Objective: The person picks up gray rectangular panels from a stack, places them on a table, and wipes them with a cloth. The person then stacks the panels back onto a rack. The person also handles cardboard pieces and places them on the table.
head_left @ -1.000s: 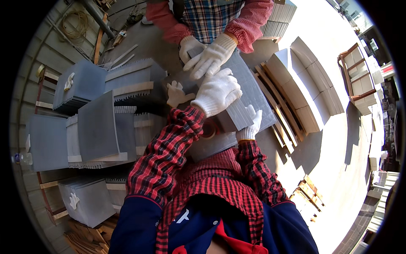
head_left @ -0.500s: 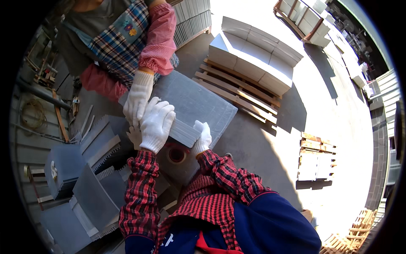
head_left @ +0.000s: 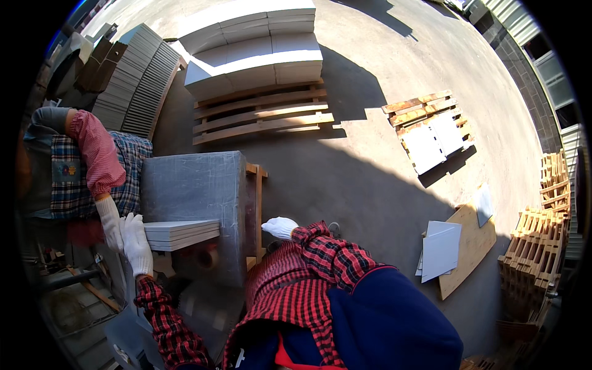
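Note:
My left hand (head_left: 137, 246), in a white knit glove, lies with fingers stretched out at the left end of a small stack of flat pale-grey panels (head_left: 182, 235). The stack sits on a grey, film-covered worktable (head_left: 192, 185). A co-worker's white-gloved hand (head_left: 110, 223) is right beside my left hand and partly overlaps it. Past the table's right edge, my right hand (head_left: 280, 227) hangs in its white glove, apart from the stack. Its fingers point left, loosely extended, with nothing visible in them. A round brown ring (head_left: 208, 256) shows dimly below the stack.
A co-worker in a plaid apron (head_left: 126, 166) stands at the table's left. White blocks (head_left: 256, 58) rest on a wooden pallet (head_left: 262, 117) beyond it. Another pallet (head_left: 419, 98) carries white sheets. At right lie a plywood board (head_left: 472, 246), loose panels (head_left: 441, 250) and stacked pallets (head_left: 533, 246).
My view has turned to the right. My right hand has come off the panel stack and is now beyond the table edge. My left hand remains by the stack's left end, beside the co-worker's hand.

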The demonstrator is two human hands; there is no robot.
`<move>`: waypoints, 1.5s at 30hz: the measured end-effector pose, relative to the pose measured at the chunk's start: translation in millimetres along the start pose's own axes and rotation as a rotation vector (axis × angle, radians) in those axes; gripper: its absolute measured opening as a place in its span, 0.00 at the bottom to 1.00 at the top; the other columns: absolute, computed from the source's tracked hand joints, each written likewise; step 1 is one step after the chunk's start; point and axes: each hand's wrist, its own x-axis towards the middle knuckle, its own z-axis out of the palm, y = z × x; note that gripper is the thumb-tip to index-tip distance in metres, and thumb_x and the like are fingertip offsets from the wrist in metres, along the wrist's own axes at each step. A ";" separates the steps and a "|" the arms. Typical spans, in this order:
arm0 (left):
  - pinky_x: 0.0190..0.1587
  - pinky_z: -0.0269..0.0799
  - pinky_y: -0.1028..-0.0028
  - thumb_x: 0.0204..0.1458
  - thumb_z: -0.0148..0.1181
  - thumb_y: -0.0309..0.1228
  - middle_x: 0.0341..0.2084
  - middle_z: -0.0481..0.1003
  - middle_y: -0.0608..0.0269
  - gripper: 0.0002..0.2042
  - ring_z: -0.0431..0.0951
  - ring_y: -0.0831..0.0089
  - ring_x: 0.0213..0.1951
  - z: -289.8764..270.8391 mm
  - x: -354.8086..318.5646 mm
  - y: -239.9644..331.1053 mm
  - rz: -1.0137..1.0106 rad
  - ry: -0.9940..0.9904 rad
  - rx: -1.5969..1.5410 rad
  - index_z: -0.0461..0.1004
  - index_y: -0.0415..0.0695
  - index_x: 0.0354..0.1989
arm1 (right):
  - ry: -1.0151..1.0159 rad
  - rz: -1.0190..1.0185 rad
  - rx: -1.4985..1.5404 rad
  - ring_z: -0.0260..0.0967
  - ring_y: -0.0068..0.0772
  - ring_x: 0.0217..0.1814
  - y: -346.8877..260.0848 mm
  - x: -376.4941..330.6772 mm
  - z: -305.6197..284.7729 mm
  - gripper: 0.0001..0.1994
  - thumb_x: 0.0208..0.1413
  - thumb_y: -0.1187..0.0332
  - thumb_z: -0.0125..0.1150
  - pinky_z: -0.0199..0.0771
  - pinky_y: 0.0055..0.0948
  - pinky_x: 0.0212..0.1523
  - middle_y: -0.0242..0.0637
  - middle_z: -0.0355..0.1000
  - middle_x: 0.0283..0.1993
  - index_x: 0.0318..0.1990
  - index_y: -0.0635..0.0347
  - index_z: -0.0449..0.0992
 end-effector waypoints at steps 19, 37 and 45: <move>0.67 0.56 0.53 0.61 0.55 0.43 0.56 0.75 0.55 0.17 0.65 0.52 0.62 95.7 -2.2 290.9 0.008 -0.098 0.593 0.80 0.45 0.49 | 0.502 1.175 0.509 0.77 0.51 0.44 206.7 -424.5 14.5 0.22 0.62 0.51 0.48 0.73 0.45 0.47 0.46 0.80 0.39 0.37 0.59 0.81; 0.60 0.69 0.64 0.63 0.47 0.45 0.52 0.78 0.49 0.23 0.76 0.54 0.56 327.3 32.7 673.0 0.887 -1.465 0.042 0.78 0.41 0.55 | 1.266 1.580 1.187 0.76 0.40 0.54 143.7 -464.9 12.1 0.23 0.61 0.54 0.54 0.71 0.36 0.55 0.46 0.80 0.50 0.51 0.66 0.80; 0.56 0.70 0.62 0.62 0.47 0.45 0.47 0.80 0.48 0.23 0.78 0.52 0.52 372.7 -69.6 826.9 0.922 -1.407 -0.199 0.78 0.40 0.52 | 1.426 1.891 1.449 0.76 0.41 0.56 165.9 -564.1 85.8 0.24 0.59 0.55 0.56 0.71 0.37 0.57 0.48 0.80 0.52 0.52 0.66 0.80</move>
